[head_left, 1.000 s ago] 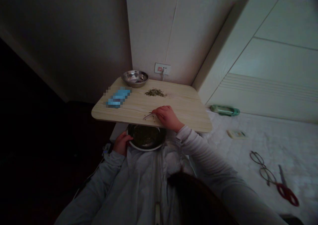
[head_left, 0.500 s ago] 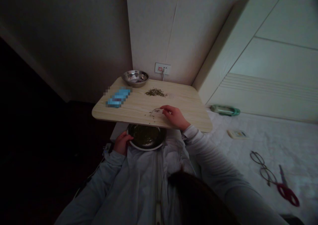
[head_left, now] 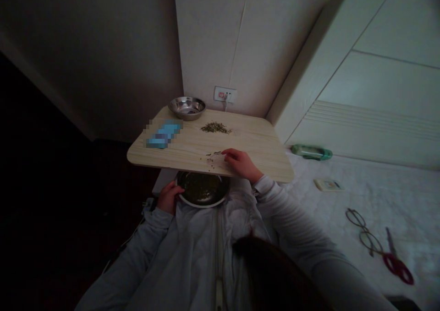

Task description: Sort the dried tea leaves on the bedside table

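Small dark-green grains, matte & uneven, lie in a loose, flat heap toward the far side of a pale wood-grain tbl, w/ a thin stray scatter near its front edge; more greenish bits coat much of a dark, white-rimmed pan at the person's lap; the L hand grips the pan's L rim, thumb over the edge; the R hand is at the tbl front, thumb & fingers drawn narrow beside the scatter, at the edge of a faint, clear piece; can't tell if it's pinched, as its outline melts into the wood; the pan's far side is hidden under the tbl, most L fingers are out of sight behind the rim & single grains blur in dim light; a steel bowl stands at back L, its contents unclear; a blue item in front of it is pixelated, any lettering unreadable; a wall outlet w/ plug sits behind the tbl; on white bedding at R: a green bottle, a small pale case w/ markings too small to read, eyeglasses & red-handled scissors.
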Action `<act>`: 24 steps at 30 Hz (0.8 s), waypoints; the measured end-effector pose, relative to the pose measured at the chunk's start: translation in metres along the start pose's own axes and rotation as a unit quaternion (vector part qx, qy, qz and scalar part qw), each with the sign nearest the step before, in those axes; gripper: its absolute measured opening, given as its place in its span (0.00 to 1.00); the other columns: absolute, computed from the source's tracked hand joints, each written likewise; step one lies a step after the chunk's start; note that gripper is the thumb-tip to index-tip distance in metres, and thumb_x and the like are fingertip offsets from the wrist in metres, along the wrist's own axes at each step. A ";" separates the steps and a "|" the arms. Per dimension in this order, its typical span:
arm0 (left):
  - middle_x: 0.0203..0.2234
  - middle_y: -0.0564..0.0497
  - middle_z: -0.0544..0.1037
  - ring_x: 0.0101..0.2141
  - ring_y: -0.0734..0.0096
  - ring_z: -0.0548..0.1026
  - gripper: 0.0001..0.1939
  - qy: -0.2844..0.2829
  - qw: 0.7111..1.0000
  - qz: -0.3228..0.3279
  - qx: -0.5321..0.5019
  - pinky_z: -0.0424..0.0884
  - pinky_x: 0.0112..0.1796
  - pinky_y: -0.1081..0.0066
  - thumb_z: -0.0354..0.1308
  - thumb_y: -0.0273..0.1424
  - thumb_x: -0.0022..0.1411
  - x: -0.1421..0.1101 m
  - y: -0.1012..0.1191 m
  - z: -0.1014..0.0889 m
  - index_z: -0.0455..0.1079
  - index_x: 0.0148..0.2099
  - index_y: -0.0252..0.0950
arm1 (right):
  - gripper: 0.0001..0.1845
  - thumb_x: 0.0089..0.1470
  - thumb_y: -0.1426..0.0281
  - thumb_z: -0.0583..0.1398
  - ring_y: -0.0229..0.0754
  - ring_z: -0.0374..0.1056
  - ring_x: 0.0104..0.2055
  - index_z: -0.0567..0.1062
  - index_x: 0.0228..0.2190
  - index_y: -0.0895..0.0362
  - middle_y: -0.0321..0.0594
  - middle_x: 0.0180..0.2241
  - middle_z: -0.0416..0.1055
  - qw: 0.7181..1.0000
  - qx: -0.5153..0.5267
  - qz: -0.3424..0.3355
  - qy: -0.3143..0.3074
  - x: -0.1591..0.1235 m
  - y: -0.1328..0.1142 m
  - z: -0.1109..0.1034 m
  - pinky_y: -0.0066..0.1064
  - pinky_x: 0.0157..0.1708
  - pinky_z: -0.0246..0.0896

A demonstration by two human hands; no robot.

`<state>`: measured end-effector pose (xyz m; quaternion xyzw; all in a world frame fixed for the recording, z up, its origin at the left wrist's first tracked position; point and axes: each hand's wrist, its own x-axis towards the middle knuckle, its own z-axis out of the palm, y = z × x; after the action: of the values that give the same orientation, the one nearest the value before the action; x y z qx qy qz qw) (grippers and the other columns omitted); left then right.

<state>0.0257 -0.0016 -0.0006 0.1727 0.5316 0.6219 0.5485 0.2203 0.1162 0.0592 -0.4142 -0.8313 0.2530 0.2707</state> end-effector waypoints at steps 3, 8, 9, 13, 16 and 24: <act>0.09 0.59 0.66 0.14 0.79 0.63 0.05 -0.002 1.000 -0.004 -0.007 0.56 0.16 0.78 0.52 0.22 0.30 -0.001 0.001 0.001 0.62 0.18 0.33 | 0.15 0.42 0.71 0.49 0.32 0.59 0.27 0.67 0.34 0.58 0.36 0.25 0.66 1.000 0.016 0.005 -0.001 -0.001 -0.003 0.001 0.24 0.29 0.52; 0.09 0.59 0.66 0.13 0.80 0.62 0.06 -0.003 1.000 -0.008 -0.011 0.56 0.16 0.78 0.52 0.21 0.30 0.000 0.001 0.001 0.62 0.18 0.33 | 0.15 0.41 0.71 0.49 0.31 0.58 0.25 0.67 0.34 0.58 0.35 0.24 0.66 0.998 0.054 0.020 -0.005 -0.004 -0.004 0.000 0.24 0.28 0.52; 0.09 0.59 0.66 0.13 0.79 0.62 0.06 -0.002 1.000 -0.009 -0.012 0.56 0.16 0.78 0.52 0.21 0.30 0.001 0.000 0.000 0.62 0.18 0.33 | 0.15 0.41 0.71 0.49 0.31 0.58 0.25 0.67 0.34 0.58 0.35 0.24 0.66 0.998 0.062 0.026 -0.001 -0.005 -0.002 -0.001 0.24 0.28 0.52; 0.09 0.59 0.64 0.13 0.80 0.62 0.06 -0.003 1.000 -0.011 -0.007 0.55 0.15 0.78 0.53 0.22 0.29 0.002 0.000 -0.001 0.62 0.18 0.33 | 0.14 0.40 0.70 0.49 0.31 0.58 0.23 0.68 0.32 0.58 0.35 0.22 0.66 0.995 0.076 0.057 0.019 -0.013 0.006 -0.005 0.23 0.25 0.51; 0.09 0.58 0.66 0.14 0.79 0.62 0.06 -0.012 1.000 -0.016 -0.009 0.56 0.16 0.78 0.53 0.22 0.30 0.002 -0.001 -0.001 0.62 0.18 0.33 | 0.14 0.40 0.70 0.49 0.30 0.56 0.21 0.68 0.32 0.58 0.34 0.20 0.65 0.994 0.077 0.070 0.024 -0.019 0.009 -0.006 0.23 0.23 0.50; 0.11 0.58 0.68 0.15 0.78 0.64 0.06 -0.012 1.000 -0.013 -0.016 0.58 0.18 0.77 0.52 0.21 0.30 0.000 0.000 0.000 0.63 0.19 0.33 | 0.15 0.40 0.69 0.49 0.30 0.56 0.22 0.68 0.32 0.59 0.35 0.23 0.65 0.993 0.100 0.065 0.005 -0.025 -0.001 -0.003 0.23 0.24 0.51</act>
<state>0.0260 -0.0015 -0.0008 0.1647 0.5174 0.6209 0.5653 0.2342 0.0957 0.0558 -0.4399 -0.7717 0.3498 0.2978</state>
